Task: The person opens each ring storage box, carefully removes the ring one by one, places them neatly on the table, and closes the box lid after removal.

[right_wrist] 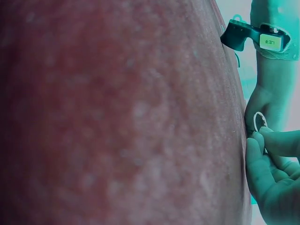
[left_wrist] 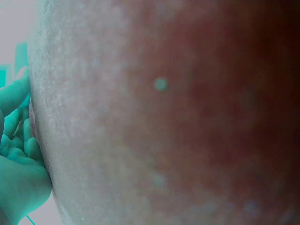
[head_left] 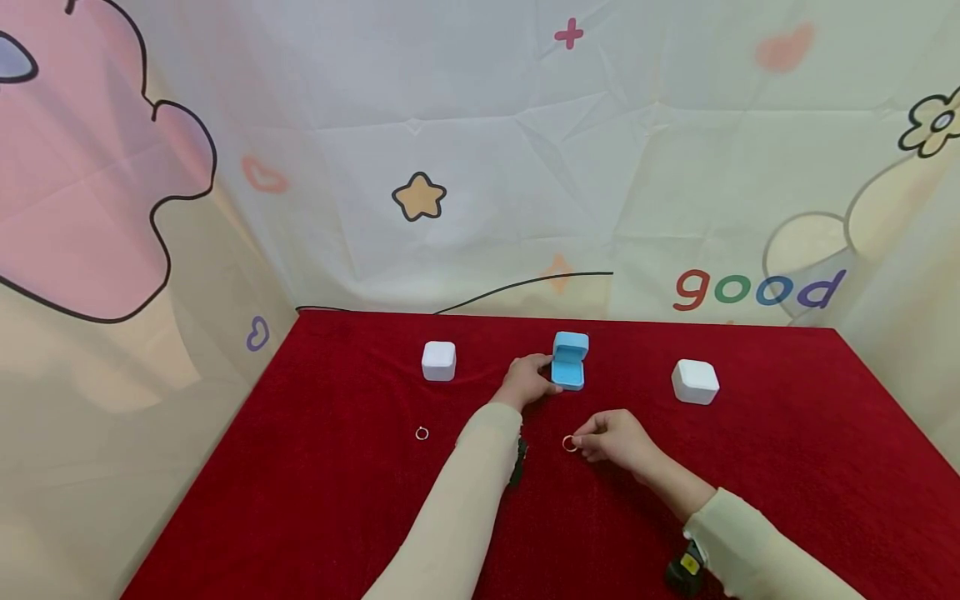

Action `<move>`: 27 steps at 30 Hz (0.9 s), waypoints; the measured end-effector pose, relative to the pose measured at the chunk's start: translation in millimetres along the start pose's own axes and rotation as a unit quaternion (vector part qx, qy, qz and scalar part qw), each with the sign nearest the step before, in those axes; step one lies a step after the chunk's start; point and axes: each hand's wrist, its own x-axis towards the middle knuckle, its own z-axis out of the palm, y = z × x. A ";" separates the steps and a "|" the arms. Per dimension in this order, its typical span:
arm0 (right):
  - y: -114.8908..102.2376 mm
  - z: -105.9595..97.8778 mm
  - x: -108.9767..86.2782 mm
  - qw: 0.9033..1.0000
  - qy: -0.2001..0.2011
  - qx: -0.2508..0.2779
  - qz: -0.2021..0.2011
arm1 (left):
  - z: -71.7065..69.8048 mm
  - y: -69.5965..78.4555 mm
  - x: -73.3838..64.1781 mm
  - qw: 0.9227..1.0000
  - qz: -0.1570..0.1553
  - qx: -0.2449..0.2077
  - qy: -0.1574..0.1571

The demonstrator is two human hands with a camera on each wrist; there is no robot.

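Note:
A light blue ring box [head_left: 567, 373] stands with its lid raised near the back middle of the red cloth. My left hand [head_left: 525, 380] holds it from the left side, thumb at the front corner and fingers toward the lid. Between thumb and fingertips, my right hand [head_left: 617, 439] pinches a ring [head_left: 570, 444] in front of the box. The right wrist view shows this ring [right_wrist: 260, 121] upright in the pinch. A second ring [head_left: 422, 433] lies on the cloth to the left of my left forearm. Red cloth fills most of both wrist views.
One white box [head_left: 438, 361] sits at the back left, another white box [head_left: 695, 382] at the back right. The red cloth [head_left: 315, 500] covers the table. Behind it hangs a printed curtain [head_left: 487, 150]. Each wrist carries a dark camera strap.

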 end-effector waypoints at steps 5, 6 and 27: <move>-1.1 -0.3 -1.1 1.000 -0.005 0.003 0.006 | -0.2 -0.1 1.0 1.000 0.002 0.000 0.001; -1.2 -0.2 -1.2 1.000 -0.006 0.004 0.007 | -0.4 -0.2 1.0 1.000 0.003 -0.001 0.001; -0.1 2.9 1.8 0.999 0.005 -0.035 0.003 | 0.2 -1.5 2.4 1.000 0.000 -0.007 0.001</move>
